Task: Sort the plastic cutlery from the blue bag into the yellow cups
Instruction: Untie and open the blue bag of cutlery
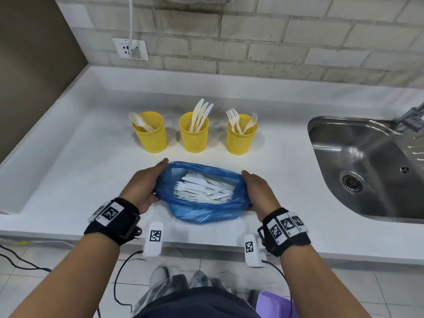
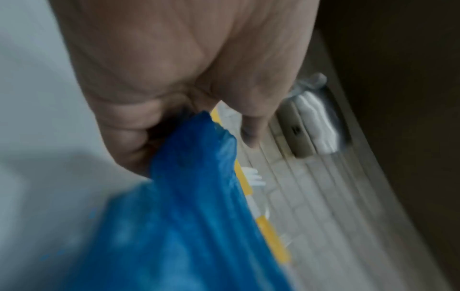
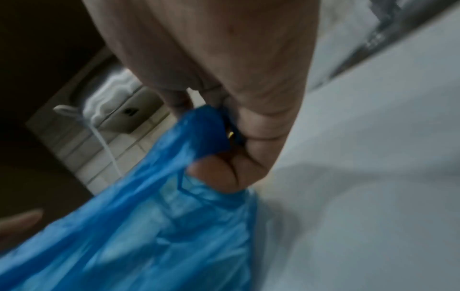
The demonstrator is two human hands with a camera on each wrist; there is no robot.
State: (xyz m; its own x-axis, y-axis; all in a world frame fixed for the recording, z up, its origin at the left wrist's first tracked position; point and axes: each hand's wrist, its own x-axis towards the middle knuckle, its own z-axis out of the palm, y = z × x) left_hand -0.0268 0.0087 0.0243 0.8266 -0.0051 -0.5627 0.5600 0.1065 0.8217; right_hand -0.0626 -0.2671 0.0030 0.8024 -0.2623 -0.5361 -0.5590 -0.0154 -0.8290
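The blue bag sits on the white counter near its front edge, its mouth pulled wide between the two hands, with a heap of white plastic cutlery lying inside. The left hand grips the left rim and the right hand the right rim. Only the wrist views show the grip itself: the left wrist view has fingers curled around a bunched fold of blue film, and the right wrist view has film pinched between thumb and curled fingers. Both are blurred.

Beyond the hands, further from the person, stand three yellow mesh cups in a row: the left cup holds a spoon, the middle cup knives, the right cup forks. Right of the right hand lies a steel sink. A wall socket sits on the tiled wall. Each wrist wears a black band carrying square black-and-white marker tags; no readable text shows.
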